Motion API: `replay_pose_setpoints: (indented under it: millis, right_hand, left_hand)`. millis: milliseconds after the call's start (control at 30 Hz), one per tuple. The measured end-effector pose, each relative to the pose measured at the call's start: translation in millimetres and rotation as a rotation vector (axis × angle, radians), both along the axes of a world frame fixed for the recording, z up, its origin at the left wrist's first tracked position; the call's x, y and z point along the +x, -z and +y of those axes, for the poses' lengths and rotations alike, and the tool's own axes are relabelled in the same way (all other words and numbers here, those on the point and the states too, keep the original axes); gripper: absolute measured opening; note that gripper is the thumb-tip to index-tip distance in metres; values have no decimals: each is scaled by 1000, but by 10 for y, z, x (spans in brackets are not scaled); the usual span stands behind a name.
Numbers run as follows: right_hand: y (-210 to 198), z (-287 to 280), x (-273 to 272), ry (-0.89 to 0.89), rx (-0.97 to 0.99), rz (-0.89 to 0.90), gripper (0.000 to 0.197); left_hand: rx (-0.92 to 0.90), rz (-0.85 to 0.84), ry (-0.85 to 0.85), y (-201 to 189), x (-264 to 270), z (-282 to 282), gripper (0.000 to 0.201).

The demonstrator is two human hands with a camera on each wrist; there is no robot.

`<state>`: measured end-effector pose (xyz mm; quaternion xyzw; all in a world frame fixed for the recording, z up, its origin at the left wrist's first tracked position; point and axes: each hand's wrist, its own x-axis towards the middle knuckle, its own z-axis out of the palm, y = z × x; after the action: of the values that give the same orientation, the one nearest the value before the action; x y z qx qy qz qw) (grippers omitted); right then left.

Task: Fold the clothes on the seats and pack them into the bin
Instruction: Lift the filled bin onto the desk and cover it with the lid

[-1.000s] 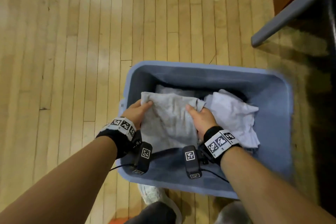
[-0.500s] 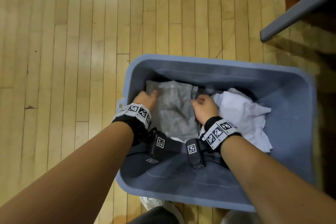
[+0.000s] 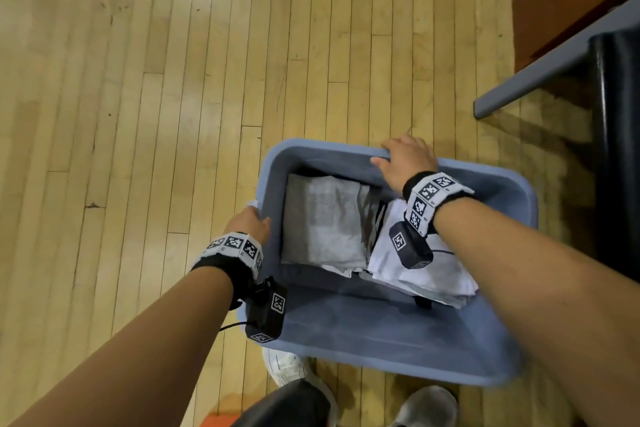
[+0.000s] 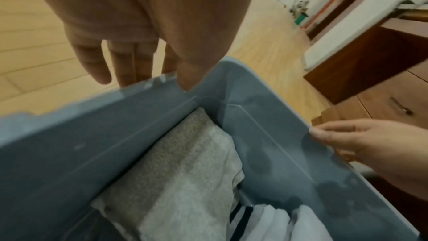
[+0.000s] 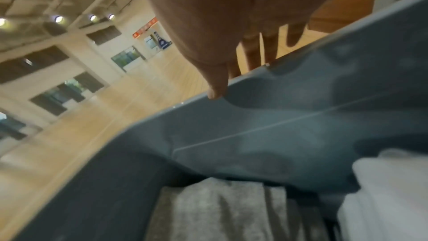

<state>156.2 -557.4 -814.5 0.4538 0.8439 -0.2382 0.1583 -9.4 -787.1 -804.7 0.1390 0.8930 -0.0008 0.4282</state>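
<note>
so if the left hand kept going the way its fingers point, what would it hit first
Probably the floor. The left hand sits over the bin rim, thumb inside and fingers hanging down outside the wall, so nothing else shows in their line, though depth there is unclear.

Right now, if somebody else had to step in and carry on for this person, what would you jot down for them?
Left hand: on the bin's left rim, thumb inside and fingers outside; whether it grips is unclear.
Right hand: on the far rim, thumb on the edge, fingers over the outside.
In the bin: a folded grey garment on the left, white clothes on the right, something striped between them.
Done: the grey piece is folded and packed.
Left: the seats are barely in view, so check them for more clothes. The white pile looks looser and may want tidying.
</note>
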Motion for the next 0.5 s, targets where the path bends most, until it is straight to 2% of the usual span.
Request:
replay_pose_setpoints:
  millis: [100, 233, 333, 400, 500]
  right_hand:
    - [125, 97, -8, -34, -31, -94, 28]
    - [229, 162, -26, -38, 66, -90, 7]
    - [228, 311, -14, 68, 58, -102, 10]
    - [212, 428, 74, 186, 26, -103, 20]
    - [175, 541, 335, 395, -9, -93, 33]
  left_hand:
    - [48, 33, -18, 132, -59, 21, 20]
    - [68, 54, 17, 186, -211, 191, 23]
    - [135, 62, -25, 136, -353, 386, 34]
    - [190, 96, -64, 98, -417, 478, 45]
    - [251, 305, -94, 34, -404, 465, 48]
